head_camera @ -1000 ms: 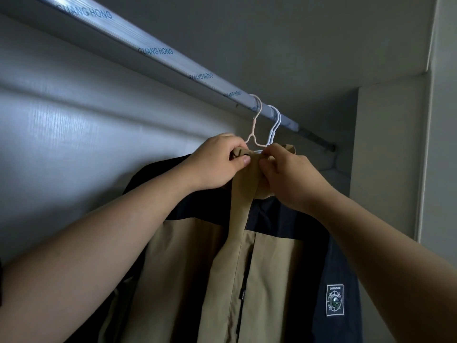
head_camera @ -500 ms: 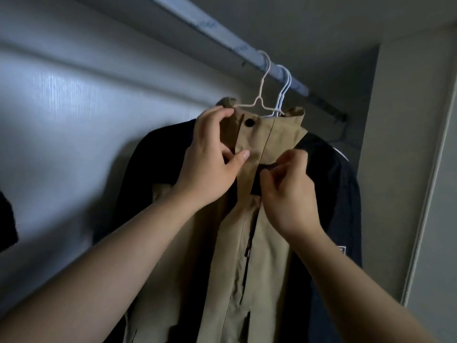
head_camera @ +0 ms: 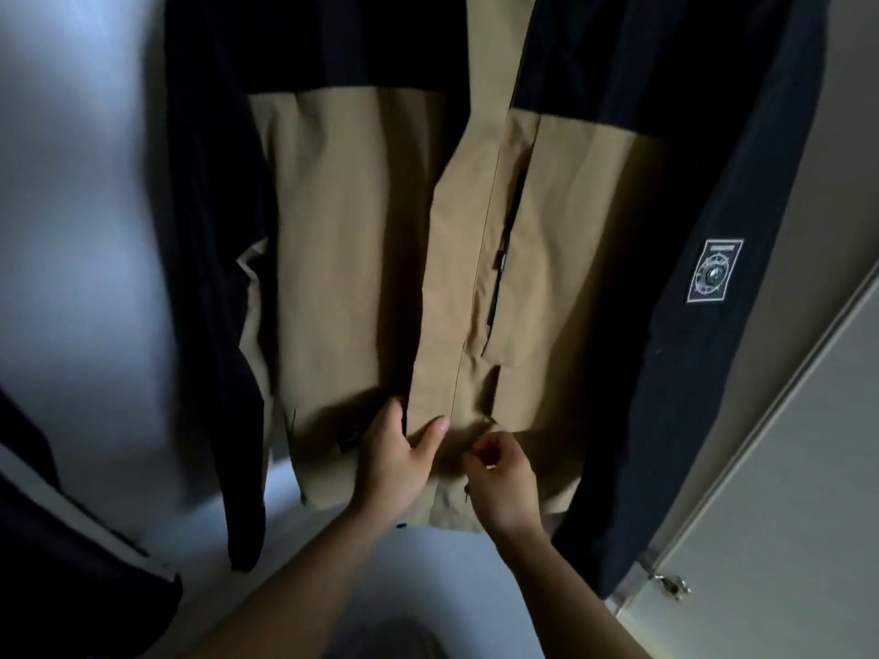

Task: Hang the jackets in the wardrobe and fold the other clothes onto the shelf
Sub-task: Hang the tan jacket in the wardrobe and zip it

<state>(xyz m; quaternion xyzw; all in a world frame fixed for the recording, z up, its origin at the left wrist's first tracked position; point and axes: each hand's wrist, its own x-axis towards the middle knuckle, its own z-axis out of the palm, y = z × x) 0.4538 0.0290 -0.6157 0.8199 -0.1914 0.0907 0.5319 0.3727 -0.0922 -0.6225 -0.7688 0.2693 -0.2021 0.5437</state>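
Jacket: tan-and-navy jacket (head_camera: 361, 221) hung front-on inside the wardrobe, its collar end running out of the top of my view; tan body, navy shoulders and sleeves.
Front closure: the tan flap ran down the middle, edges meeting, down to where my hands were near the hem.
Left hand: my left hand (head_camera: 397, 463) gripped the flap edge low on the jacket, thumb laid across the front of the cloth, fingers tucked behind it.
Right hand: my right hand (head_camera: 504, 478) sat just beside the left, fingers curled, thumb and forefinger pinching the tan cloth at the bottom of the closure. Could not tell whether a zip pull or only fabric was in the pinch.
Pocket: a dark slanted pocket zip (head_camera: 504, 259) lay just to the right of the flap, above my hands.
Sleeves: both navy sleeves hung straight at the sides; the one on the right carried a square sleeve patch (head_camera: 713, 271).
Neighbour: a dark garment (head_camera: 71, 539) hung at the lower left, apart from the jacket.
Surround: pale back wall (head_camera: 95, 183) behind; light side panel (head_camera: 785, 468) to the right, with a small metal fitting (head_camera: 666, 582) at its lower edge.
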